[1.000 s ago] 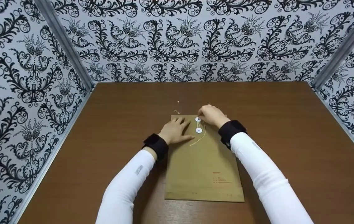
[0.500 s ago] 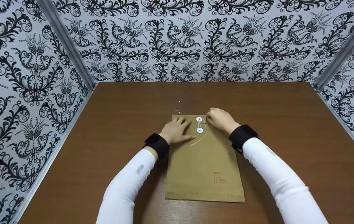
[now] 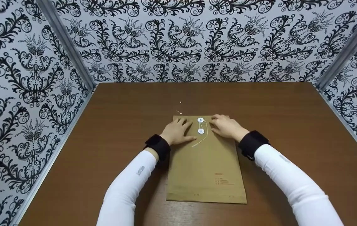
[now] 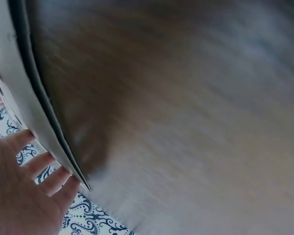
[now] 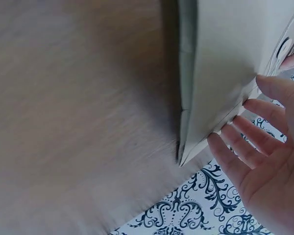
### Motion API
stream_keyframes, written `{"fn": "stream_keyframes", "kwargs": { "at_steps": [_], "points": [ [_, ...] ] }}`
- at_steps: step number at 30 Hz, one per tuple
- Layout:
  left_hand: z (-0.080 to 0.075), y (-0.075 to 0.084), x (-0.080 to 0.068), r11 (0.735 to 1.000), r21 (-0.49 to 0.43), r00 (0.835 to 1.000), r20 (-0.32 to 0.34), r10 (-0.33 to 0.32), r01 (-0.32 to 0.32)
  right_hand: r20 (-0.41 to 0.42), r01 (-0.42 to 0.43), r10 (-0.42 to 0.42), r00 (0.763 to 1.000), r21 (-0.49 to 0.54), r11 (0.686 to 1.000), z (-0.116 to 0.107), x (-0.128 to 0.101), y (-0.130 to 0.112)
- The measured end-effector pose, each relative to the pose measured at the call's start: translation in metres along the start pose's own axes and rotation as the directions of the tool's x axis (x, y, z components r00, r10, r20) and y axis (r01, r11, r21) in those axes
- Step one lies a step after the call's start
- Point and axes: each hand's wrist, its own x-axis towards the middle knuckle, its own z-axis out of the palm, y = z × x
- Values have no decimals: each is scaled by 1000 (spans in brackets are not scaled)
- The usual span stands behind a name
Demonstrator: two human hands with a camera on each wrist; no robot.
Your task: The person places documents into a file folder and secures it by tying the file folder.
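One brown envelope (image 3: 206, 160) lies flat on the tabletop (image 3: 109, 125), flap end away from the person, its far corners under the two hands. Between the hands: two white round buttons (image 3: 200, 120), one just behind the other, and one pale string (image 3: 204, 138) trailing loose from them toward the near side. Left hand (image 3: 177, 131) rests flat on the far left corner, fingers straight and spread, nothing gripped. Right hand (image 3: 226, 126) rests flat on the far right corner, fingers extended and slightly apart, nothing gripped. Both forearms in white sleeves, a black wrist strap on each. Two tiny pale specks on the tabletop just beyond the left hand. Patterned black-and-white walls on three sides.
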Motion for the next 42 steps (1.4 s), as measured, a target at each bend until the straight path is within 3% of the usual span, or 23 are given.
{"fn": "stream_keyframes", "kwargs": {
  "at_steps": [6,11,18,22,27,31,36,42],
  "points": [
    [4,-4,2,1000,6,1000,-21,-4,5,57,-2,-2,998,67,998,6,-2,6],
    [5,-5,3,1000,24,999,-36,6,-5,45,36,-39,998,60,998,10,-2,7],
    [-3,-2,2,989,148,999,-22,27,-24,31,64,-66,997,59,996,8,-4,6],
    [-7,-1,4,975,214,996,-54,74,-61,40,59,-63,997,79,995,7,-5,7],
    [-10,2,10,957,225,968,-128,216,-184,35,68,-71,997,89,994,6,-6,9],
    [-12,8,18,933,237,944,-127,305,-270,32,82,-85,996,93,992,7,-7,10],
    [-14,17,26,899,307,924,-119,363,-313,24,101,-103,994,93,991,8,-7,10],
    [-15,21,34,844,430,902,-133,411,-322,41,80,-85,996,103,991,5,-6,10]
  ]
}}
